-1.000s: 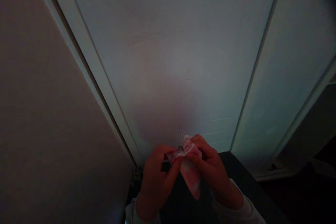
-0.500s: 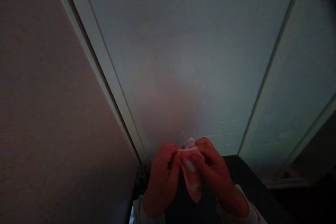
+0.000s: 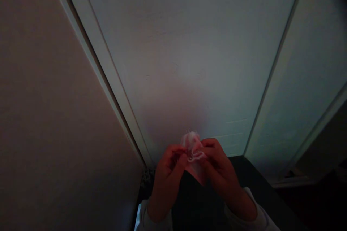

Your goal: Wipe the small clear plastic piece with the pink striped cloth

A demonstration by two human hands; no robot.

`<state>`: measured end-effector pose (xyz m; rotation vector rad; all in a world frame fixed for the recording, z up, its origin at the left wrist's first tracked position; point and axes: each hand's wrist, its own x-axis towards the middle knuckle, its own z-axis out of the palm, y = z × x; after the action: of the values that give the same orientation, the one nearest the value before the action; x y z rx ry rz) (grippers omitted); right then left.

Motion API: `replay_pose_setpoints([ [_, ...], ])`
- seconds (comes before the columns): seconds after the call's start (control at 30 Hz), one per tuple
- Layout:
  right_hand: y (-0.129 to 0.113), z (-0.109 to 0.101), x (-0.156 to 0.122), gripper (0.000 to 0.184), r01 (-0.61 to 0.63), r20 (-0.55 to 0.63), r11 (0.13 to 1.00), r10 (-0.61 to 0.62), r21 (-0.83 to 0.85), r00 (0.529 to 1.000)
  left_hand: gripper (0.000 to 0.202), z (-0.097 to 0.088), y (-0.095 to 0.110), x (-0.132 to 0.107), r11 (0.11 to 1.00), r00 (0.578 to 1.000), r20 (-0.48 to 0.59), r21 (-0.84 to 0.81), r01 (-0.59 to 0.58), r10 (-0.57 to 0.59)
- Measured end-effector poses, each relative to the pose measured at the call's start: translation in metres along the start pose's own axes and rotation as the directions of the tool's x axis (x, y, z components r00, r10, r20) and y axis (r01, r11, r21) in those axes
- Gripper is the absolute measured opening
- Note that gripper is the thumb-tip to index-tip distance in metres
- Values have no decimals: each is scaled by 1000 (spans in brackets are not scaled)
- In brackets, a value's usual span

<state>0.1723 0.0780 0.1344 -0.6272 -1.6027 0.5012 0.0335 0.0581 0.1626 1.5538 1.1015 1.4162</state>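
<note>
A small pink and white sock (image 3: 192, 140) is bunched up between my two hands, above a dark surface. My left hand (image 3: 167, 177) pinches its left edge between thumb and fingers. On the other side, my right hand (image 3: 221, 174) grips the fabric near the gathered opening, fingers closed. One part of the sock bulges up over the fingertips, and a pointed pink end hangs below. The fingers hide some of the cloth.
A dark flat surface (image 3: 195, 209) lies under my hands. Behind it rises a pale panelled door or wall (image 3: 173, 61). A brownish wall (image 3: 54, 115) stands close on the left. Some dark crumpled material (image 3: 147, 177) sits in the left corner.
More of the sock now bulges above my fingers, and its hanging end has become shorter and moved up. Both hands keep hold of it, and the view has shifted slightly.
</note>
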Motion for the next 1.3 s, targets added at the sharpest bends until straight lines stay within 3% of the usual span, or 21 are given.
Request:
replay_pose_setpoints([
  [0.43, 0, 3, -1, 23, -68, 77, 987, 58, 144, 995, 22, -9, 1, -4, 969, 992, 30, 215, -125, 121],
  [0.63, 0, 0, 1, 24, -96, 168, 981, 67, 170, 984, 23, -13, 6, -5, 864, 949, 96, 395, -313, 300],
  [0.77, -1, -1, 2, 22, -97, 158, 976, 67, 194, 985, 26, -14, 7, -5, 804, 917, 122, 446, -393, 381],
  [1.17, -2, 1, -1, 6, -216, 172, 905, 163, 365, 972, 23, -16, 2, -4, 784, 886, 177, 415, -462, 428],
  [1.3, -3, 2, 0, 6, -244, 176, 875, 186, 418, 967, 23, -16, 4, -3, 799, 900, 197, 415, -435, 388],
])
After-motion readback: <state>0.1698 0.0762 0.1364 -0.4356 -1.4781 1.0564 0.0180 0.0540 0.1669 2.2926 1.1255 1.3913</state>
